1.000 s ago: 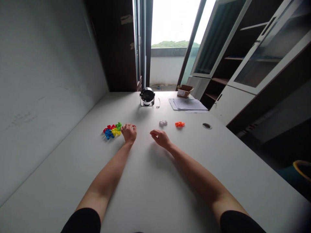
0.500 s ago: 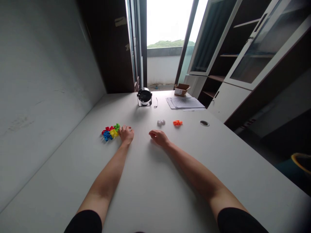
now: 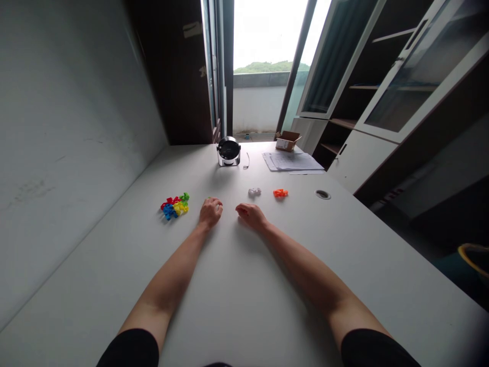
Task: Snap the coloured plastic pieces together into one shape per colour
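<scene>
My left hand point(image 3: 211, 211) is closed just left of the table's middle, its fingers curled round a small green piece point(image 3: 209, 198), of which only a sliver shows above the knuckles. To the left lies a pile of small plastic pieces: red point(image 3: 171, 200), blue point(image 3: 169, 211), yellow point(image 3: 180, 208) and green point(image 3: 185, 198). My right hand point(image 3: 251, 216) rests on the table with curled fingers, closed, no object visible in it. Beyond it lie a white cluster of pieces point(image 3: 254, 192) and, further right, an orange cluster point(image 3: 280, 193).
On the white table point(image 3: 229, 295), a round black device on a metal stand point(image 3: 228, 151) stands at the back. Beside it lies a thin wire-like item point(image 3: 246, 161). Papers point(image 3: 293, 161) and an open cardboard box point(image 3: 288, 141) are at back right, a cable hole point(image 3: 323, 194) nearer.
My left hand has moved right, away from the coloured pile, with a green piece in its fingers. My right hand stays almost where it was.
</scene>
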Available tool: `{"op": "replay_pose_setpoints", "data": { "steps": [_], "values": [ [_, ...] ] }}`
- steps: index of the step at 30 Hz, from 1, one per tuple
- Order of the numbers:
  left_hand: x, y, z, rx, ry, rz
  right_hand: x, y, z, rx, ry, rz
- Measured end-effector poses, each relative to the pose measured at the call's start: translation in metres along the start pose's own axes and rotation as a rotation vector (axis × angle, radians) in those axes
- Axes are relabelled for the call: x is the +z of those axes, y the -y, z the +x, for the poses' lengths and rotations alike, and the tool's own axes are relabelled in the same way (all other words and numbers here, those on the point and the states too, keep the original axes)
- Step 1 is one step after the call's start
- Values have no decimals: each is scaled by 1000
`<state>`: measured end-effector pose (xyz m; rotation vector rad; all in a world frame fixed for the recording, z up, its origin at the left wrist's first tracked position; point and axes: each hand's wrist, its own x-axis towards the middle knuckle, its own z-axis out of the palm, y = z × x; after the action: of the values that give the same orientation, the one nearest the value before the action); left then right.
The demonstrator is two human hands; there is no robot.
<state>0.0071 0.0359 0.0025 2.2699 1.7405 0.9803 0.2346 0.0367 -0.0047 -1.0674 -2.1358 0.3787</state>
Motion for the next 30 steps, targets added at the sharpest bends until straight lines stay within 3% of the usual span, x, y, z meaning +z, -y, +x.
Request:
{"op": "replay_pose_setpoints", "data": {
  "steps": [5,8,12,22,30],
  "values": [
    [3,4,0,-60,-40,70,0,1,0,8,3,-2],
    [7,7,0,-71,10,79,-1,1,0,11,8,1],
    [8,7,-1,-16,56,59,0,0,0,9,12,2],
    [3,-6,-2,142,29,-75,1,-2,1,20,17,-5],
    [4,-2,-2,66,50,-87,-2,3,1,21,18,-3]
  ]
}}
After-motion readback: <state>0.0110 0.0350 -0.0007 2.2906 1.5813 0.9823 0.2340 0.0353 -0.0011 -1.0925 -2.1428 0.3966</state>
